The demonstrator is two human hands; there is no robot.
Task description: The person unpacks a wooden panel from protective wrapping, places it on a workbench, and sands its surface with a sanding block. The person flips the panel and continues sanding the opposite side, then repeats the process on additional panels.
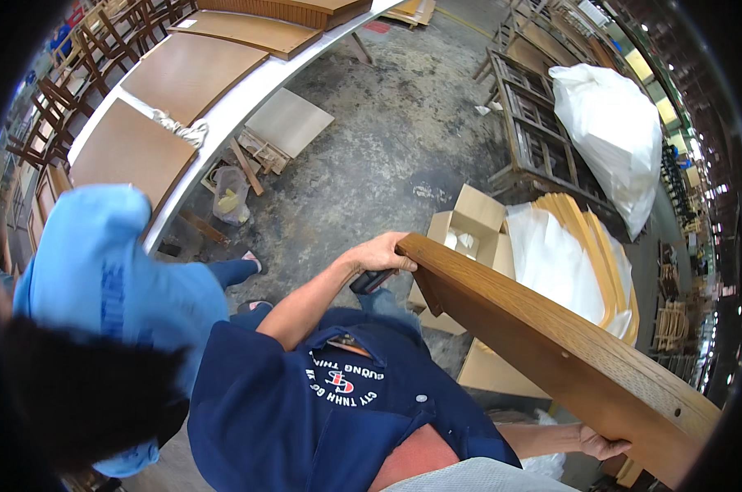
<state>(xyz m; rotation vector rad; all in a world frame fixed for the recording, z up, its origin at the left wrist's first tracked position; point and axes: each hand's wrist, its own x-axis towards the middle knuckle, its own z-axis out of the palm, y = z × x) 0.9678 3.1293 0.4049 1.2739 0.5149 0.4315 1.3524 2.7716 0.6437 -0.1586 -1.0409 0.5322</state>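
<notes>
Wooden beam carried at both ends, clear of the floor.

From my remote seat I see the wooden beam (551,344) slanting across the lower right. My left hand (379,254) has its fingers curled over the beam's upper end, with a dark handle (371,281) pinned beneath. My right hand (602,447) cups the underside near the lower end, fingertips partly hidden. I judge this mid-carry, so any next move needs both grips firm and clearance from the cardboard boxes (469,217) below. A person in light blue (109,262) stands left, beside the long tabletop (223,115).
</notes>
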